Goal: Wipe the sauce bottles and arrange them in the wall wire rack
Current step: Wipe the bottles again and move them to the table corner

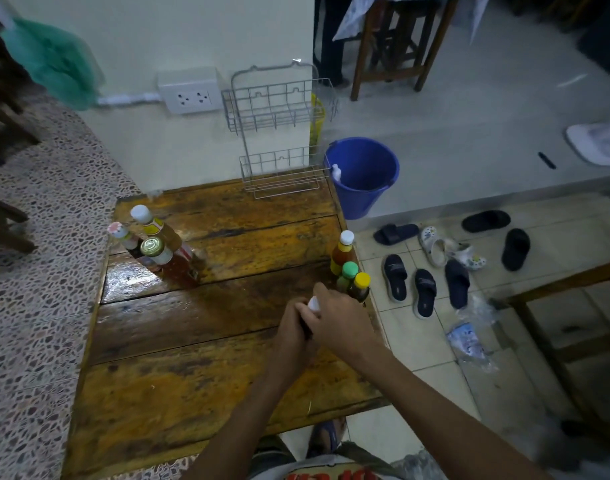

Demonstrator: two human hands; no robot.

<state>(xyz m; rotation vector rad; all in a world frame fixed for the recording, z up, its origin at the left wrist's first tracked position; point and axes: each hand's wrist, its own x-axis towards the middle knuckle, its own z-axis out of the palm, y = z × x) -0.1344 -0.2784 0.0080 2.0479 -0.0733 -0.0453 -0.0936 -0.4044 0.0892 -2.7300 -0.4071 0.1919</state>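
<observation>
A small bottle (314, 304), white cap only visible, is held between both hands over the wooden table (192, 375), near its right edge. The left hand (293, 336) is curled round the lower body; the right hand (338, 322) is closed over the top, fingers wrapped near the cap. Whether a cloth is in the grip can't be told, as the hands hide it. Three capped bottles (350, 271) are stood just beside the hands at the table's right edge; three more (158, 244) are grouped at the left. The wall wire rack (279, 133), w/ two tiers, is seen empty at the table's far end, beside a blue bucket (364, 174). Handling, as judged: bottles are prob. glass or stiff plastic, rigid, light-to-moderate w/ contents, top-heavy when tall, and likely slick from sauce residue or damp. The body is best gripped at mid-height, not by the cap, which may be loose. The table looks glossy, maybe wet, so slipping is to be expected when bottles are set down.
</observation>
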